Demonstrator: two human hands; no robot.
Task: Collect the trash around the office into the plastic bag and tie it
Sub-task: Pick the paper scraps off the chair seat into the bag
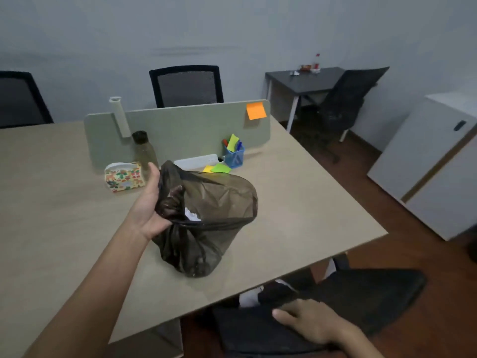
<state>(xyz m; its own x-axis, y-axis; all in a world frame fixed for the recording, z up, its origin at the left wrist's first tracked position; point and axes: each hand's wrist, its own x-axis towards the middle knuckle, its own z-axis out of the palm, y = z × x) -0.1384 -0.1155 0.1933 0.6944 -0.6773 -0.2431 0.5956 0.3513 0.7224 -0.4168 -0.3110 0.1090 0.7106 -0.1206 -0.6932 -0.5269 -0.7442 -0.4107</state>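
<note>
Now, left hand (151, 202): fingers curled round the gathered rim of the dark translucent plastic bag (206, 223).
Bag: mouth agape, white scrap inside, over the beige tabletop (309, 202) near its front edge.
Right hand (309, 322): fingers straight, resting on the black chair (361, 293).

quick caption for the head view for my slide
Left hand grips the open dark plastic bag over the beige desk; right hand rests on a black chair.

Bare desk (296, 202) right of bag (206, 228)
</note>
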